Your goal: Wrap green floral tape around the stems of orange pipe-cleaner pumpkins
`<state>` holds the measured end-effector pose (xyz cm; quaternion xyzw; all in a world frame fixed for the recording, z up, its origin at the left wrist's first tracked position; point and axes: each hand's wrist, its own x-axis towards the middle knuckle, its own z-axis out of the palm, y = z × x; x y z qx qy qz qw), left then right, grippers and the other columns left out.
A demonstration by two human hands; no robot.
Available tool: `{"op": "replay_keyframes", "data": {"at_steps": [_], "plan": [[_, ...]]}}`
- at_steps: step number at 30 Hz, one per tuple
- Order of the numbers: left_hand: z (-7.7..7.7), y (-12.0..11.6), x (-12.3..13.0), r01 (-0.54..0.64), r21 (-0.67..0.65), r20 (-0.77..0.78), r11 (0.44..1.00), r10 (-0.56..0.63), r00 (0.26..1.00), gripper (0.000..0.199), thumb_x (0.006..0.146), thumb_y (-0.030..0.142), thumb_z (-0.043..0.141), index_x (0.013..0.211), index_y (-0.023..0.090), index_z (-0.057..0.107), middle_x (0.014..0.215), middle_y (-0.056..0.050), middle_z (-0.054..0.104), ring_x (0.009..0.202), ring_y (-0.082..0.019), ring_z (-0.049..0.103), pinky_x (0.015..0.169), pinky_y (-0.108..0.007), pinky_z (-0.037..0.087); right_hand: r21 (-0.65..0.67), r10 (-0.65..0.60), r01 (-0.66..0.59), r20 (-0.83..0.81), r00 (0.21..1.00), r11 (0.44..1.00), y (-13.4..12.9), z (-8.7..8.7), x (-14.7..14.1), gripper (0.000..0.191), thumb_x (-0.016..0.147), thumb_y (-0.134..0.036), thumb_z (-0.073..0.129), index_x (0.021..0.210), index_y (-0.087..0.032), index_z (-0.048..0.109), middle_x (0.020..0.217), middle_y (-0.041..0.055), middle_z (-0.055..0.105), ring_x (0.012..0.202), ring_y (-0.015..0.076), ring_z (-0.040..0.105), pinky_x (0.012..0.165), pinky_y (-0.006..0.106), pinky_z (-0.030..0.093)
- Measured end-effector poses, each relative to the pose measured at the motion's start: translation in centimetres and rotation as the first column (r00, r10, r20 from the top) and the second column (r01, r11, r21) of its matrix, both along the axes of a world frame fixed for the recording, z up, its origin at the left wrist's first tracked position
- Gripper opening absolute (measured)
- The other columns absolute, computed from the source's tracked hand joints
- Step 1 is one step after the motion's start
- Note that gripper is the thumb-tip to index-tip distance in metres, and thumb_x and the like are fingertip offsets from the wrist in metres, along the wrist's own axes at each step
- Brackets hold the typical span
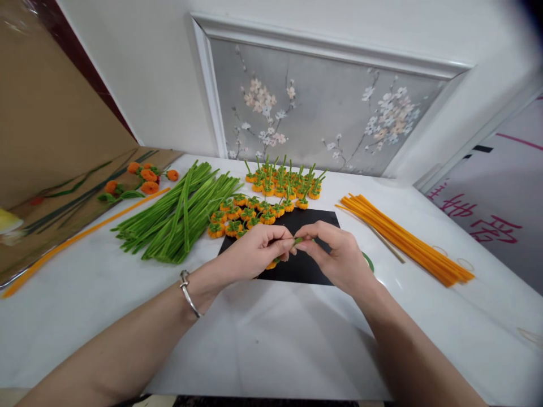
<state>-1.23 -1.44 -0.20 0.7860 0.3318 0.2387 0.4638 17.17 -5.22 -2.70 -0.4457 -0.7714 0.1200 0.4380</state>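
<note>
My left hand [261, 249] and my right hand [333, 251] meet over a black mat [297, 270], thumbs and fingers pinched together. Between the fingertips shows a short bit of green pipe cleaner [298, 241], gripped from both sides. Under my left hand peeks an orange pipe-cleaner pumpkin [272, 264], mostly covered by the fingers; whether the green bit joins it I cannot tell. Just beyond, several small orange pumpkins with green tops [248, 213] stand in rows, partly on the mat. Behind them is another group with upright green stems [280, 183].
Left lies a heap of green pipe cleaners [182, 212], with a long orange one [89, 237] and orange flowers [148, 181] beyond. At right are a bundle of orange pipe cleaners [407, 240], a thin stick [388, 244] and a green ring-shaped edge [368, 262]. A framed floral panel [314, 107] backs the table.
</note>
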Motion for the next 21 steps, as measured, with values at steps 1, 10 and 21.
{"op": "replay_keyframes", "data": {"at_steps": [1,10,21], "plan": [[0.1,0.0,0.0,0.002,-0.001,-0.003,1.000,-0.002,1.000,0.027,0.088,0.028,0.047,0.067,0.015,0.058,0.061,0.002,0.051,0.054,-0.008,0.043,0.050,-0.019,0.034,0.010,0.000,0.000,0.013,1.000,1.000,0.0,0.0,0.0,0.009,0.086,-0.017,0.057,0.089,-0.022,0.065,0.078,0.0007,0.064,0.073,0.0153,0.060,0.071,0.028,0.046],[0.5,0.1,-0.2,0.060,-0.109,-0.004,0.992,-0.061,0.998,0.036,0.093,0.034,0.041,0.065,0.015,0.055,0.064,0.001,0.054,0.060,-0.009,0.048,0.057,-0.021,0.036,0.137,0.002,-0.018,0.121,0.993,0.990,0.0,0.0,-0.1,0.016,0.090,-0.012,0.050,0.083,-0.020,0.061,0.079,0.0014,0.062,0.075,0.0145,0.057,0.069,0.028,0.040],[-0.7,-0.1,0.2,-0.169,0.093,0.020,0.981,0.167,0.986,0.016,0.073,0.023,0.069,0.086,0.019,0.061,0.072,0.002,0.063,0.065,-0.012,0.058,0.061,-0.022,0.046,0.138,-0.048,0.030,0.133,0.990,0.990,0.1,-0.1,-0.1,0.016,0.091,-0.015,0.051,0.079,-0.020,0.060,0.078,0.0018,0.062,0.072,0.0148,0.056,0.066,0.029,0.041]]}}
